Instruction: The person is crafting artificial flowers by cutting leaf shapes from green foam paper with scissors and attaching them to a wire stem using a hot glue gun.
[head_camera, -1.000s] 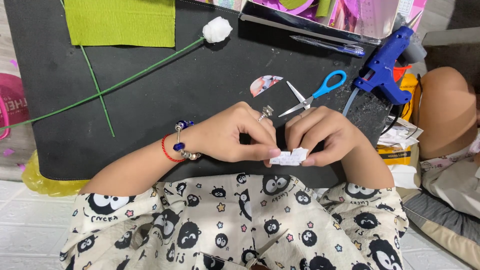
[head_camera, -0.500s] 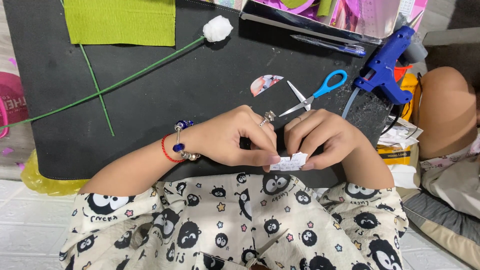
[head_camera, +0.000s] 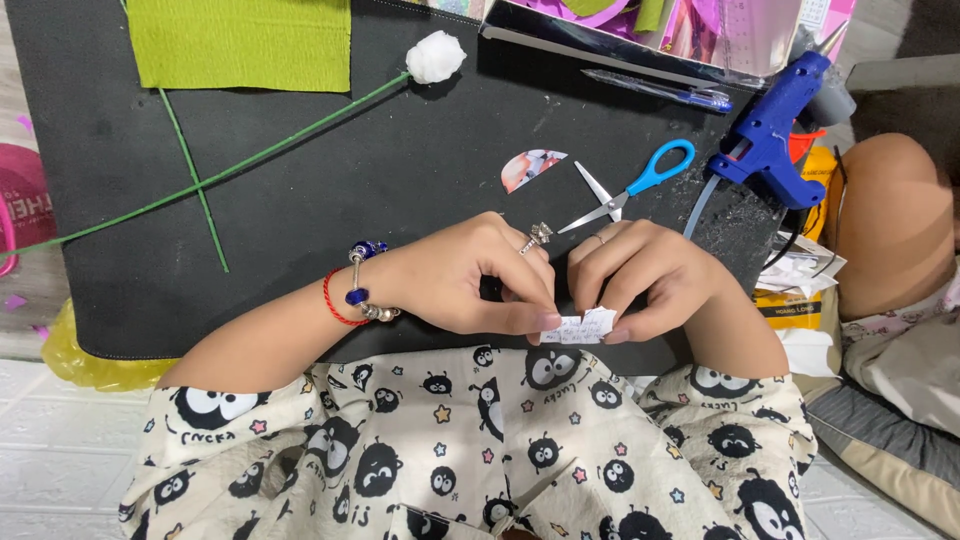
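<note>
Both my hands pinch one small white scrap of paper (head_camera: 580, 327) at the near edge of a black mat (head_camera: 300, 210). My left hand (head_camera: 470, 280), with a ring and bead bracelets at the wrist, grips the scrap's left end. My right hand (head_camera: 640, 275) grips its right end, fingers curled over it. Blue-handled scissors (head_camera: 635, 185) lie open just beyond my knuckles. A small half-round printed paper piece (head_camera: 530, 167) lies beside them.
A green wire stem with a white cotton ball (head_camera: 435, 57) crosses the mat, with a second thin green wire (head_camera: 195, 180). Green crepe paper (head_camera: 240, 42) lies far left. A blue glue gun (head_camera: 770, 135), a pen (head_camera: 660, 90) and a box sit at the right.
Both hands stay in place on the paper scrap; the fingers have shifted only slightly along it. Nothing else on the mat has moved.
</note>
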